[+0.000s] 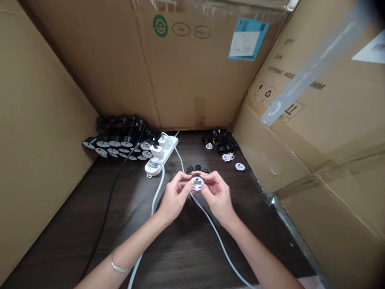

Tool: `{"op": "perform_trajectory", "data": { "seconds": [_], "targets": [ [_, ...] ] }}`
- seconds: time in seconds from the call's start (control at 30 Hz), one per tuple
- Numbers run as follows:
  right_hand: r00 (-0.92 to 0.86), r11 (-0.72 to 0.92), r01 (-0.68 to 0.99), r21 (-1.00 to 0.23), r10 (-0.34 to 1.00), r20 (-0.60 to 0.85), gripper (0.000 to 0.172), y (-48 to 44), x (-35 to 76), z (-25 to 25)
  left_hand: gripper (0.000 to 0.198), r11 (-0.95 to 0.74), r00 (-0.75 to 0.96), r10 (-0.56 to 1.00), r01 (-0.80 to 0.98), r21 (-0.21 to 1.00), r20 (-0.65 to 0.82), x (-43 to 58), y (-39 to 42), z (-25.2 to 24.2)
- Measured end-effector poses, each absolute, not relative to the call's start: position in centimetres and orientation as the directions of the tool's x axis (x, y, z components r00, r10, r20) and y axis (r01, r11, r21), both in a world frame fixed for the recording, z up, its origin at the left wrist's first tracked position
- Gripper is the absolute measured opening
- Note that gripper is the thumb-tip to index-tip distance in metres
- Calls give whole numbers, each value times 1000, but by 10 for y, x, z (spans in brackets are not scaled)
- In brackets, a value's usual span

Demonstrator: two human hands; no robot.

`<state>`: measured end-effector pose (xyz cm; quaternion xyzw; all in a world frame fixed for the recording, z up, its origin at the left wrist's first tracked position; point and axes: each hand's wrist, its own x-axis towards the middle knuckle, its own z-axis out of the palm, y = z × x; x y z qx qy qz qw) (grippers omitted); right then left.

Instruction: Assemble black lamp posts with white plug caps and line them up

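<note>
My left hand [173, 196] and my right hand [218, 196] meet at the middle of the table, and the fingertips of both grip a round white plug part [197, 184]. This part has a small yellow spot and dark openings on its face. Just beyond my fingers lie several small black plug pieces [197, 168]. A white cable [216, 237] runs under my hands and on toward the near edge of the picture. My fingers hide the rim of the round part.
A white power strip [162, 154] holds white adapters, with a black cable [108, 204] trailing from it. Black-and-white round plugs [116, 143] lie in rows at back left. More black parts [221, 146] and white discs [240, 166] sit at back right. Cardboard walls [90, 60] surround the dark wooden table [60, 249].
</note>
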<state>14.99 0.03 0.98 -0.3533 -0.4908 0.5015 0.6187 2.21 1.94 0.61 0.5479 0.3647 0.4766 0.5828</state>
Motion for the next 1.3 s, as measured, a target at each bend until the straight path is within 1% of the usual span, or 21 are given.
{"op": "perform_trajectory", "data": {
  "seconds": [0.07,0.13,0.3,0.37,0.5,0.57,0.7,0.77,0.87,1.0,1.1,1.2,1.3],
  "targets": [
    [40,284,-258,-924,958,283,14,0,150,10,20,-68,322,939,-182,981,125,21,19,6],
    [56,307,-242,-920,951,303,12,0,151,9,22,-84,346,928,-173,981,140,20,19,5],
    [19,318,-240,-917,946,323,9,0,152,8,21,-98,329,936,-110,989,129,20,17,2],
    [-16,317,-249,-915,944,331,10,0,153,9,21,-110,315,940,-91,990,133,20,17,2],
    [-49,317,-270,-909,939,342,17,-1,152,8,22,-123,281,950,-56,991,134,19,17,4],
    [-33,320,-274,-907,939,341,18,-1,152,7,22,-107,297,947,-78,991,126,18,18,5],
    [-3,283,-306,-909,955,298,18,0,151,6,19,-39,382,917,-200,979,115,17,21,8],
    [-11,254,-322,-912,962,271,18,0,150,6,18,-24,376,920,-222,975,109,18,22,9],
    [-16,250,-316,-915,963,268,21,2,149,7,18,-36,329,939,-192,981,99,19,22,10],
    [-8,253,-328,-910,963,270,23,2,148,7,18,-26,325,942,-172,985,82,20,21,9],
    [16,254,-332,-908,964,264,23,0,148,7,18,-19,321,944,-165,986,72,20,20,7],
    [55,267,-296,-917,963,263,21,-3,147,6,18,-31,318,945,-151,988,78,21,18,7],
    [54,271,-279,-921,962,267,19,-4,147,5,17,-40,320,943,-164,986,92,21,17,7]
  ]
}}
